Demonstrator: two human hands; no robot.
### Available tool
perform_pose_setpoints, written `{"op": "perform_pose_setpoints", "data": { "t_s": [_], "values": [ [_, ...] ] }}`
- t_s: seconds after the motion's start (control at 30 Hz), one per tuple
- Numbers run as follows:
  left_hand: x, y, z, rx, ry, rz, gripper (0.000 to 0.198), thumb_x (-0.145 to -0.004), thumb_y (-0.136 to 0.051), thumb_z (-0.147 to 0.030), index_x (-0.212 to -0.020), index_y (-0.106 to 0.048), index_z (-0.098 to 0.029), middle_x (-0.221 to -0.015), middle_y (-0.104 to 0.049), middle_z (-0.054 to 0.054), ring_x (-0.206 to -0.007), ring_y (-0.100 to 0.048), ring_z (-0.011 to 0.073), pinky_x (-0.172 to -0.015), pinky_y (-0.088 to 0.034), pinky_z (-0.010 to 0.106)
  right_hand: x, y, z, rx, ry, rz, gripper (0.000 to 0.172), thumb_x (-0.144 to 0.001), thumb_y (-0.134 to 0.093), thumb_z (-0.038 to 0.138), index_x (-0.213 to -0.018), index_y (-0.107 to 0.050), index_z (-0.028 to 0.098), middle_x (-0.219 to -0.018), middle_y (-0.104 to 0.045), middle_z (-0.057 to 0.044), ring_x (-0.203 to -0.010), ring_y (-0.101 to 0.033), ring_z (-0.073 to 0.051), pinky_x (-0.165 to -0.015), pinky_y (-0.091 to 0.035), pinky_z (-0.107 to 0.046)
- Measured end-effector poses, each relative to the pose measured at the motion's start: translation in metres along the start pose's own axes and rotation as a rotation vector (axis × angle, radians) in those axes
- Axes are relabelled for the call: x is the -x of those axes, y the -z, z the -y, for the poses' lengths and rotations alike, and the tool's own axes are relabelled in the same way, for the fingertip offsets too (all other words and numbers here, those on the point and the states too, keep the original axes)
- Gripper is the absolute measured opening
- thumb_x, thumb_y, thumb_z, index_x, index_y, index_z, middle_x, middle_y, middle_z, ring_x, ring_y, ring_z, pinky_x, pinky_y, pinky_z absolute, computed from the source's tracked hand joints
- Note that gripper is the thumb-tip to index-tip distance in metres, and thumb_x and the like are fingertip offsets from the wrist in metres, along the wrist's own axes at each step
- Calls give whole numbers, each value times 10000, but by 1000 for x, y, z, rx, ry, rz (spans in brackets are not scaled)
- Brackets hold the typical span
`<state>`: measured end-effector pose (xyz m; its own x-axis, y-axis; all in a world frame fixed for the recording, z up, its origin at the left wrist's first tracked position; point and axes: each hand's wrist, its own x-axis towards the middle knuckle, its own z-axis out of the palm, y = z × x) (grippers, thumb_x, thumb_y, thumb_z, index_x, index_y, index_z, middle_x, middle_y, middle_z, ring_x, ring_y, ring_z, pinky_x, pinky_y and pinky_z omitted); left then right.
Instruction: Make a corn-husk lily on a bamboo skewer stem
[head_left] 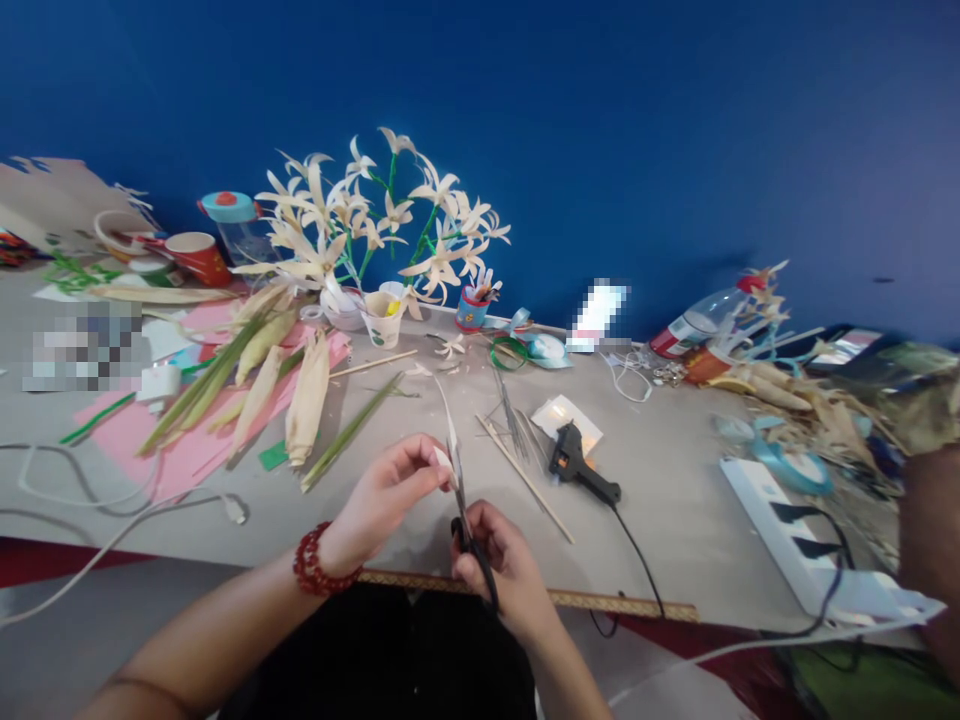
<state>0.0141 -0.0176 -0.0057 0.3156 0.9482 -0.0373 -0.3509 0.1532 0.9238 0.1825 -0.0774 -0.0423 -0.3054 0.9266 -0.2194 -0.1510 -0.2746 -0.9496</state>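
Observation:
My left hand (386,495), with a red bead bracelet on its wrist, pinches a thin pale strip of dried husk (443,415) near the table's front edge. My right hand (501,560) grips the black handles of a pair of scissors (459,490). The scissor blades point up and away, and lie right against the strip just beside my left fingertips.
A black glue gun (579,465) with its cord lies to the right, thin sticks (525,478) beside it. Dried corn husks (307,400) rest on pink paper at left. Handmade husk flowers (375,215) stand in cups at the back. A white power strip (795,535) is at right.

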Motion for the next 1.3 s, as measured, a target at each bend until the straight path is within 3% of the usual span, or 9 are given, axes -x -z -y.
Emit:
{"op": "perform_pose_setpoints", "data": {
  "t_s": [0.6,1.3],
  "values": [
    [-2,0,0,-2,16,-19,143,-845,-639,-178,-737,-547,-171,-778,-554,-6,-727,-548,122,-730,-435,255,0,-1,0,-4,-20,-3,561,-647,-778,640,-788,-456,203,-699,-497,42,-587,-424,-91,-551,-317,-217],
    [-2,6,-8,-82,51,17,132,-839,-653,-224,-753,-569,-168,-766,-571,-7,-720,-557,127,-734,-444,258,0,-4,3,-5,-79,-25,568,-621,-784,647,-703,-424,215,-552,-475,76,-460,-406,-69,-459,-288,-201]
  ]
}}
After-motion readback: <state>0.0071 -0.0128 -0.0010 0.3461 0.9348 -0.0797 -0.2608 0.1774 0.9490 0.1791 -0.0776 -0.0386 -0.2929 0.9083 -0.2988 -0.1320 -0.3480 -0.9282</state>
